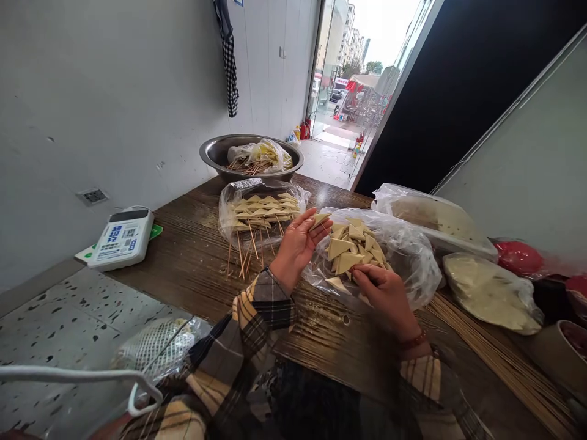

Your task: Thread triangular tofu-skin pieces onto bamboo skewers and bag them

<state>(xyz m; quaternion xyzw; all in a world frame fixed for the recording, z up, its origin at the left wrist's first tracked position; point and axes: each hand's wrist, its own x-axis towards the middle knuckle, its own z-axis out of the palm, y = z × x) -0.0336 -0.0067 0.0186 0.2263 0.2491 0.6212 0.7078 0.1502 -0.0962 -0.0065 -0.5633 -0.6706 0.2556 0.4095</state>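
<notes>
My left hand (298, 245) is raised over the table, palm up, its thumb and fingers closed on a pale folded tofu-skin triangle (320, 219). Lower and to the right, my right hand (384, 292) pinches the near edge of another folded triangle (349, 263) at the front of a pile. That loose pile of triangles (355, 239) lies on an opened clear plastic bag (410, 244). Left of my left hand, rows of skewered triangles (263, 211) rest in a second clear bag (228, 211), their thin sticks (247, 247) pointing towards me.
A wide metal basin (212, 160) with bagged skewers stands at the back of the wooden table (192, 275). Bare bamboo sticks (495, 360) lie at the right, near a bag of pale sheets (490, 290) and a covered tray (431, 214). A white device (123, 238) sits left.
</notes>
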